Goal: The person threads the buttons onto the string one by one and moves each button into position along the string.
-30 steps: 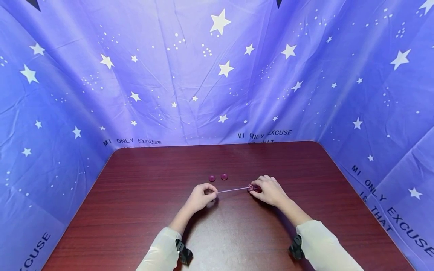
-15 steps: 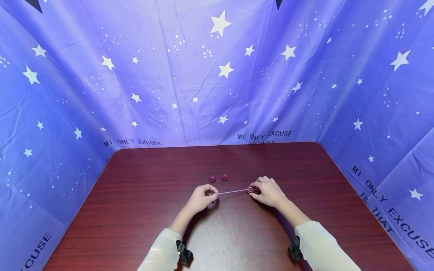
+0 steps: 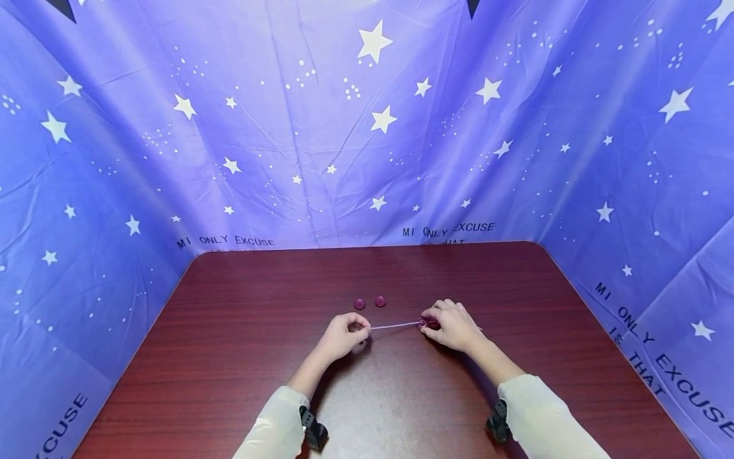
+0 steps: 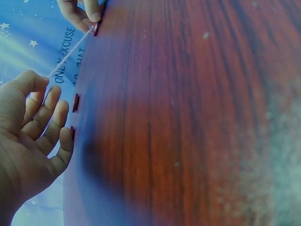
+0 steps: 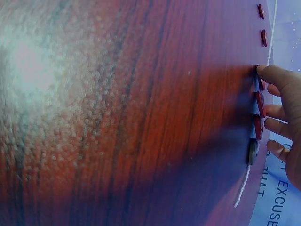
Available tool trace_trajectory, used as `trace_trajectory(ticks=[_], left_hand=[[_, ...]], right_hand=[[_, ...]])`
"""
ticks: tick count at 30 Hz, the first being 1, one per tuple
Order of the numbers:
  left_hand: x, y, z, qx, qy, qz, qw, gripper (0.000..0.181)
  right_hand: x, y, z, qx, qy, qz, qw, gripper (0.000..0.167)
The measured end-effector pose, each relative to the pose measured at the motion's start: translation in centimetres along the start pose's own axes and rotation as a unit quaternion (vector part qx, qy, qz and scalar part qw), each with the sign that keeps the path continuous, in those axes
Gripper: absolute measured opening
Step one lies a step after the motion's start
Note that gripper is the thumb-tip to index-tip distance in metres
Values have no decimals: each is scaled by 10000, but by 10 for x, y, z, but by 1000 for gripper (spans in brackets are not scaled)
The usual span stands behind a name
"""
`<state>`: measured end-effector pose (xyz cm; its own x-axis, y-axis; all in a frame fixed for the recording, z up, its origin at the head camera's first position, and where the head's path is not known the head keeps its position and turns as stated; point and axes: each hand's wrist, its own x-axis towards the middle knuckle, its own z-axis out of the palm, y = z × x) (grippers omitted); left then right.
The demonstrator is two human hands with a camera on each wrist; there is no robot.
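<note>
In the head view my left hand (image 3: 338, 338) pinches one end of a pale string (image 3: 394, 326) between thumb and index finger. The string runs taut to a dark red disc (image 3: 423, 324), which my right hand (image 3: 455, 326) grips by its edge. Seen from the right wrist, several red discs (image 5: 258, 127) and one dark greenish disc (image 5: 252, 151) line up by the right fingers, and a loose string tail (image 5: 242, 186) hangs past them. Two separate red discs (image 3: 359, 304) (image 3: 381, 301) lie behind the string.
A dark red wooden table (image 3: 229, 382) carries everything. Blue-purple cloth (image 3: 321, 127) printed with stars and lettering stands around its back and sides. Black straps or mounts (image 3: 313, 430) are on both wrists.
The disc at my right fingertips has tilted, so its face shows less, and it sits slightly lower in view. My left hand has kept its pinch on the string.
</note>
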<state>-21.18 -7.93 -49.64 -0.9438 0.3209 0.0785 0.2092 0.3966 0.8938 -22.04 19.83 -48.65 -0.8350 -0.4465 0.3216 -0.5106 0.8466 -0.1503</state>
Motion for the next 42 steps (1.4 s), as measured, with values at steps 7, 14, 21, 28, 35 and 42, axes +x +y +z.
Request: trace_trajectory(ticks=[7,14,21,28,35,42], left_hand=[[1,0,1,-3,8,26,10000,5],[2,-1,3,5,29,34,10000,6],[2,1,3,-101,47,45,9999,7],[3,2,4,-105,26,94,9999,8],[2,5,5,-106,44,192,9997,8],[3,5,8,-163,27,273,9995,9]], right_hand=[[4,-5,0,373,138,170,9991,24],[12,-23,-3,721,165,88,9972,23],[19,-40,-2,1079,154,-8,9940,21],[26,-53,2,1407,183,-229,9896,19],[29,-66,4,2090,-114,-13,9778,18],[30,-72,9,2638,-390,313,9633,16]])
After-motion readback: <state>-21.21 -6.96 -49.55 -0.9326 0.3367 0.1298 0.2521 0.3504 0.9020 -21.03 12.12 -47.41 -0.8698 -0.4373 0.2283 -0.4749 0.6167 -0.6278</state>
